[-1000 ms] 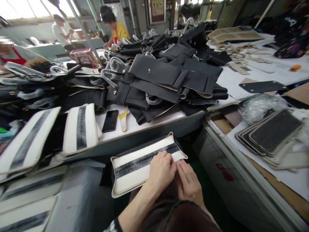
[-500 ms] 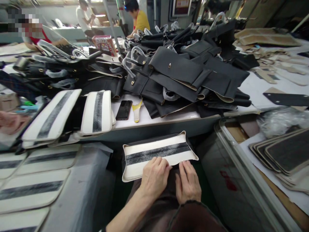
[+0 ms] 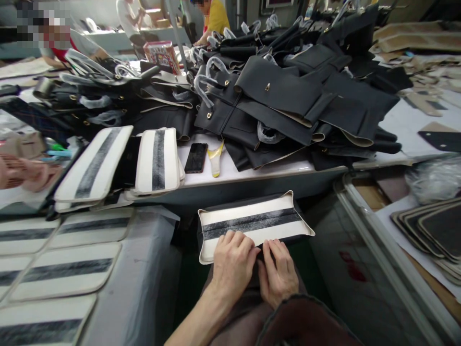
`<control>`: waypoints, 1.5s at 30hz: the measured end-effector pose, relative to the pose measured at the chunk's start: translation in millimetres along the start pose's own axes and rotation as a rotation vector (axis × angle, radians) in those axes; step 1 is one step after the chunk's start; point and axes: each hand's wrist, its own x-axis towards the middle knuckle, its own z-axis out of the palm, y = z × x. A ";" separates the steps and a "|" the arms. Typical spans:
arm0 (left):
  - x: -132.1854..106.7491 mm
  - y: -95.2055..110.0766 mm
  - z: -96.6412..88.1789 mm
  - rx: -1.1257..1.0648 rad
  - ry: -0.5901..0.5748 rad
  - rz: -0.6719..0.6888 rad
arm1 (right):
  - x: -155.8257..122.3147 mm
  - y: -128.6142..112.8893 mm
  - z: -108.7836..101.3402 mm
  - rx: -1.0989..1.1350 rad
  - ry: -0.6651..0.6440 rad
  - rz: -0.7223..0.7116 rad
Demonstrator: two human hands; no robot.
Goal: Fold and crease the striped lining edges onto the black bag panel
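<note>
Head view: striped cream panel, likely light, semi-stiff, best held by its edges; left hand, right hand, fingers flat on near edge, grip unclear.

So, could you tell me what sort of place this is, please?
Probably a handbag workshop: black bag parts heaped on the long table, stacked white panels with a dark stripe, and other people working behind.

cream panel — black stripe, black bags
</note>
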 end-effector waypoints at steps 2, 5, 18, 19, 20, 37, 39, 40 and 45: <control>-8.2 -8.9 -6.4 -0.020 0.015 -0.020 | 1.1 -6.2 1.6 0.001 -0.002 -0.016; -22.3 -20.8 -14.7 -0.056 0.090 -0.051 | 3.1 -15.5 3.1 0.006 -0.007 -0.038; -59.8 -61.5 -10.9 -0.125 0.451 -0.015 | 7.1 -41.4 8.8 0.099 -0.072 -0.172; -60.1 -62.9 -11.5 -0.124 0.433 -0.004 | 7.3 -42.1 8.7 0.099 -0.076 -0.178; -60.4 -64.0 -12.0 -0.125 0.415 0.005 | 7.5 -42.8 8.5 0.098 -0.082 -0.186; -70.8 -74.2 11.2 -0.338 0.558 -0.185 | 14.4 -65.7 12.3 0.140 -0.141 -0.246; -72.5 -74.6 15.0 -0.414 0.572 -0.246 | 16.1 -69.6 13.3 0.157 -0.135 -0.230; -73.2 -75.2 17.1 -0.448 0.580 -0.260 | 16.8 -71.5 13.8 0.165 -0.134 -0.217; -73.6 -77.0 28.7 -0.650 0.615 -0.323 | 16.8 -77.2 15.9 0.183 -0.142 -0.190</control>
